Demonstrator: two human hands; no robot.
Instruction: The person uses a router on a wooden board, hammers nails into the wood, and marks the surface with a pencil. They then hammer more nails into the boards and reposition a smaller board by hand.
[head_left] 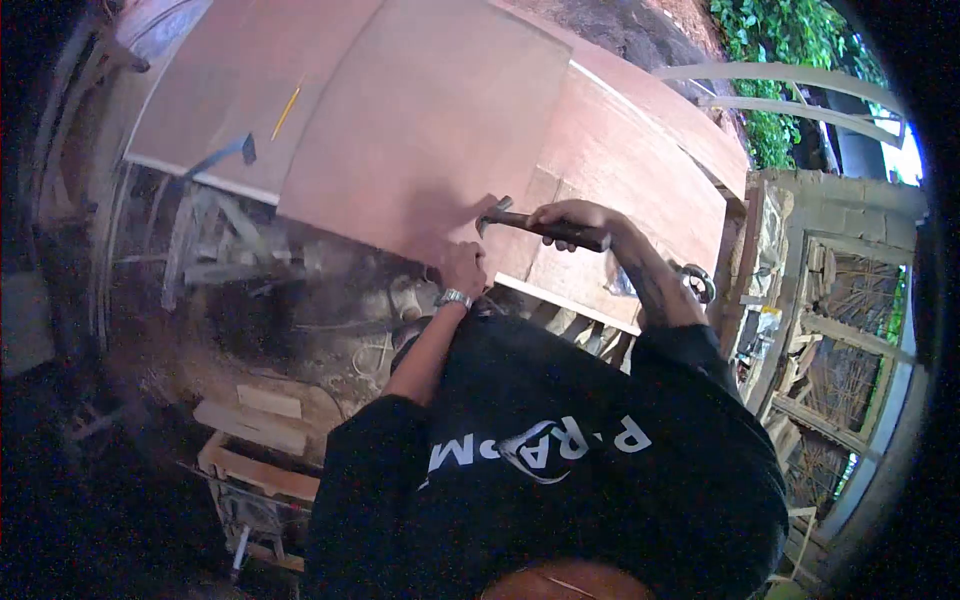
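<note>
While my right hand (pixel 575 222) keeps a closed grip around the hammer (pixel 540 226), a good deal lies about it. A large plywood sheet (pixel 430 130) stretches away in front of me, overlapping other reddish boards to either side. Far off on the left board lie a yellow pencil (pixel 286 112) and a dark metal tool (pixel 225 155), both well apart from my hands. Below the sheet's near edge are dusty wood offcuts (pixel 255 420), and to the right stand a rough timber frame (pixel 850 300) and green foliage (pixel 790 40).

Nothing lies between the hammer and the sheet. Only my left hand (pixel 462 265), with a wristwatch (pixel 453 298) on it, sits just beside the hammer's head at the sheet's near edge. Its fingers are curled against the wood, but I cannot tell whether they pinch anything.

The hammer hovers over that near edge. Its long axis runs almost level across the view, with the head pointing left toward my left hand and the handle sloping slightly down to the right.
</note>
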